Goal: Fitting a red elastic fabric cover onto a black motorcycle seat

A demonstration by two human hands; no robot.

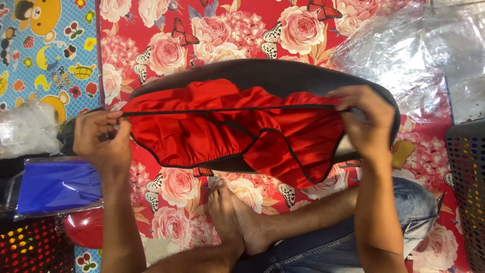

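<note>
your bare feet (235, 222) rest on floral sheet (177, 192).
left hand (101, 139) and right hand (366, 121) each pinch red cover (202, 126) stretched over dark cushion (273, 76).

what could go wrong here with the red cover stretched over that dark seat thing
1. The red cover is bunched and wrinkled in the middle, so its black edging may sit unevenly on the dark oval pad.
2. The left hand and right hand pull the edging taut from opposite ends; a slipped grip could let it snap back off the pad.
3. Bare feet lie just under the pad, where it could drop on them.
</note>
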